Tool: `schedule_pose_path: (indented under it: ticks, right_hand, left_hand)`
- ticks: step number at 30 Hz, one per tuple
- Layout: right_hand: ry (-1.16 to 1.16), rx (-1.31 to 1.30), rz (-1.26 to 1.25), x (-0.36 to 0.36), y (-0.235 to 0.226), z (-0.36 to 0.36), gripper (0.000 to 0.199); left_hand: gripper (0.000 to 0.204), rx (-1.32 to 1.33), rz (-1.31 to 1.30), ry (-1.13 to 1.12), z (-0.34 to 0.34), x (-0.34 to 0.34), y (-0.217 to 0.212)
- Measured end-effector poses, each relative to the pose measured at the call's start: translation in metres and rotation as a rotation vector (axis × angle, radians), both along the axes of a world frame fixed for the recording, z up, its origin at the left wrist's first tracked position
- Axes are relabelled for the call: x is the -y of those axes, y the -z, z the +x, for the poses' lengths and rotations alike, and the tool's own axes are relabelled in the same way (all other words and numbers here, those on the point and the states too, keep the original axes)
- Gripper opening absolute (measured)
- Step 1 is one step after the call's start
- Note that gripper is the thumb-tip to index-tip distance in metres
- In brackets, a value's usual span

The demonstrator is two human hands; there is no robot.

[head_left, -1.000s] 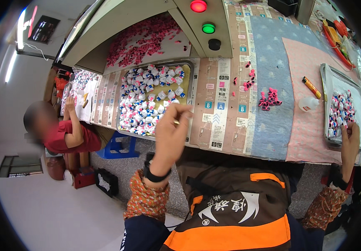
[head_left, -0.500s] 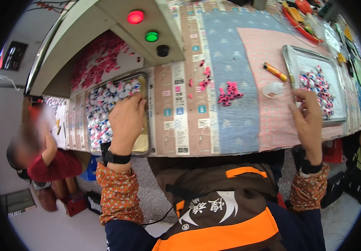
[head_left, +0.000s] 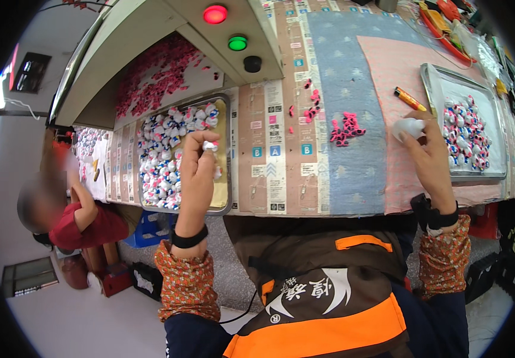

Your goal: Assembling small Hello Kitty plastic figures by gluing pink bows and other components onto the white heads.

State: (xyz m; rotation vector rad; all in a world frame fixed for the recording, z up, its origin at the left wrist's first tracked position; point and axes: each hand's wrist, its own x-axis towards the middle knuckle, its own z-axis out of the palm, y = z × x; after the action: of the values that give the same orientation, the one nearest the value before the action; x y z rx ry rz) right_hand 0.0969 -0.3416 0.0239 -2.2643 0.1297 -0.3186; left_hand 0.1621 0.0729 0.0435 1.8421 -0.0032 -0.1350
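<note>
Pinched between the thumb and index finger of my left hand [head_left: 196, 173] is a small white figurine piece [head_left: 211, 145] with a touch of pink. That hand is over the right side of a metal tray [head_left: 228, 173], where many white pieces [head_left: 162, 161] with blue and pink marks are heaped. My right hand [head_left: 432, 156] has its fingers round a small white plastic bottle [head_left: 408, 127], which is tilted over the pink cloth. Small pink-and-black parts [head_left: 347, 129] are grouped on the blue cloth between my hands.
A second metal tray [head_left: 478, 177] with similar white pieces stands right of my right hand. An orange-yellow tube [head_left: 410, 98] lies behind the bottle. A machine housing [head_left: 263, 36] with lit red and green buttons rises at back left, with pink parts under it. Another person [head_left: 81, 221] sits at far left.
My left hand has come up from the heap with a white piece in its fingertips. The right hand has closed on the bottle. The whole view has shifted slightly.
</note>
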Motion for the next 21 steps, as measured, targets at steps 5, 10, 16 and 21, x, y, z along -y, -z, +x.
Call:
schedule_pose_path:
  ticks: [5,10,16,21]
  right_hand:
    - [-0.062,-0.091,0.521,-0.014,-0.018,-0.023,0.024]
    - [-0.221,-0.212,0.511,-0.039,-0.046,-0.049,0.031]
    - [-0.249,-0.14,0.552,-0.058,-0.054,-0.078,0.046]
    - [-0.404,0.011,0.525,-0.059,-0.056,-0.09,0.042]
  left_hand:
    - [0.032,-0.381,-0.651,0.042,-0.046,0.046,-0.02]
    - [0.041,-0.516,-0.769,0.103,-0.077,0.076,-0.008]
    - [0.039,-0.469,-0.646,0.16,-0.104,0.098,0.005]
    - [0.039,-0.422,-0.531,0.192,-0.121,0.107,0.009]
